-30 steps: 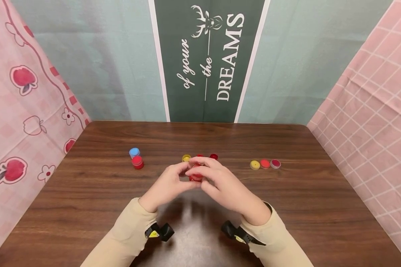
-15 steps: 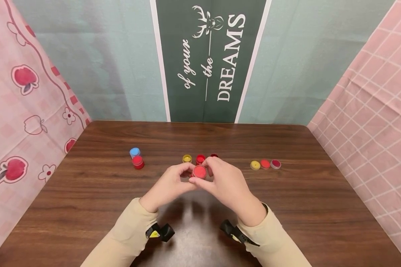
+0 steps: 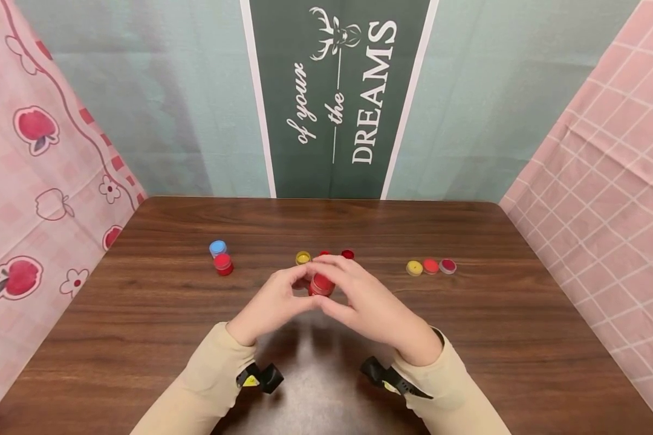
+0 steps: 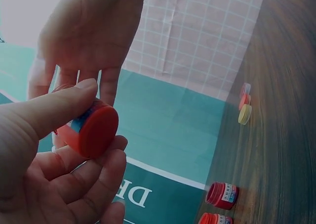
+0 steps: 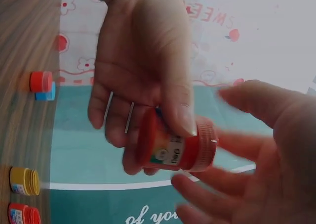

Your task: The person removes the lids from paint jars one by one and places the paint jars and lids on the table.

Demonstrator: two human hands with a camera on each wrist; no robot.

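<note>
My left hand [image 3: 274, 299] holds a small red paint jar [image 3: 322, 284] above the table, its thumb and fingers pinching the labelled body. In the left wrist view the red base of this paint jar [image 4: 101, 132] faces the camera. Ridges run round the jar's lid [image 5: 205, 145], which is on and points toward my right hand [image 3: 375, 305]. Loosely spread, the right fingers reach round the lid in the right wrist view, while the blurred right thumb [image 5: 252, 103] stands apart from it.
Behind the hands stand lidless yellow [image 3: 303, 258], red [image 5: 23, 214] and dark red [image 4: 222, 194] jars. Yellow [image 3: 414, 268], red [image 3: 430, 266] and dark red [image 3: 448, 266] lids lie in a row at the right. A blue jar [image 3: 218, 248] and a red jar [image 3: 224, 264] stand at the left.
The right fingers draw back from over the jar, baring its lid top half a second ago, then come forward over it again. The left hand keeps its hold with little movement.
</note>
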